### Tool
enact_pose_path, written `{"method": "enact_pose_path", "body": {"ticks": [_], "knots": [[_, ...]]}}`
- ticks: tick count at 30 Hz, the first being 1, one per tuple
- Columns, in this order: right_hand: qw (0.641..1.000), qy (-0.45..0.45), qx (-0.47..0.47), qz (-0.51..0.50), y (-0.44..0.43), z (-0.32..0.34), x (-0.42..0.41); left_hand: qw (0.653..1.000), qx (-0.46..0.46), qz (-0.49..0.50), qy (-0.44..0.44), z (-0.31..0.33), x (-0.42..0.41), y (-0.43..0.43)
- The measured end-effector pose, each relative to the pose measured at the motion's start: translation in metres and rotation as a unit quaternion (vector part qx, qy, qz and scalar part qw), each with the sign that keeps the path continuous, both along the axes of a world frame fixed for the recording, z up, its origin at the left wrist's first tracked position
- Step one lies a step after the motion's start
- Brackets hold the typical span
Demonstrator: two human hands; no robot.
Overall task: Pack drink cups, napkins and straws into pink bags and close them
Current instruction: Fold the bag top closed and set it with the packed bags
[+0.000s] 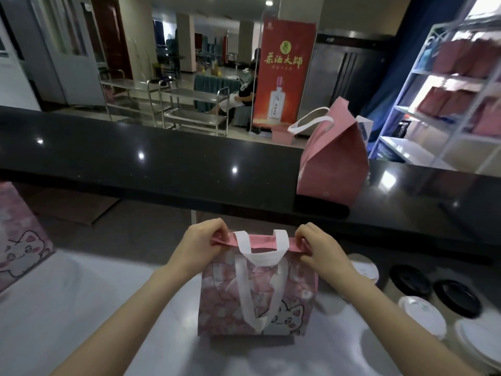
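Note:
A pink bag (292, 291) with a cat print and white handles stands upright on the white work surface (81, 308) in front of me. Its top edge is folded over into a flat strip. My left hand (202, 244) pinches the left end of that strip and my right hand (321, 248) pinches the right end. The bag's contents are hidden. A second pink bag (334, 161), closed at the top, stands on the black counter (162, 161) to the right. Drink cups with white lids (423, 316) and black lids (456, 297) stand at the right.
Another cat-print pink bag (19, 234) lies at the left edge. A white shelf unit (444, 99) at the far right holds several pink bags. Beyond the counter are steel carts (189, 107), a red banner (284, 71) and a seated person (244, 90).

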State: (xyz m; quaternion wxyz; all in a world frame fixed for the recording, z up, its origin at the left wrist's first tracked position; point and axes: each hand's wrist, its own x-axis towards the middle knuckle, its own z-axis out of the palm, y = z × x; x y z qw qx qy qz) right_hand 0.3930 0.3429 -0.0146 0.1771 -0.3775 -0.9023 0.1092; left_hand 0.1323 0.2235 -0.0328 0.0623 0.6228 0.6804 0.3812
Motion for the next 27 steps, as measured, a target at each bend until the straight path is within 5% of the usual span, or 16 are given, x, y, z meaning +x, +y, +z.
{"method": "enact_pose_path", "body": {"ticks": [11, 20, 27], "knots": [[1.0, -0.002, -0.016, -0.004, -0.002, 0.004, 0.004, 0.986, -0.096, -0.048, -0.129, 0.013, -0.014, -0.021], [0.999, 0.011, -0.033, 0.004, -0.003, 0.005, 0.015, 0.999, 0.01, 0.052, 0.0, 0.001, 0.01, -0.019], [0.997, 0.01, -0.067, 0.029, -0.006, 0.007, 0.023, 0.999, -0.023, -0.009, 0.046, 0.006, 0.012, -0.033]]}}
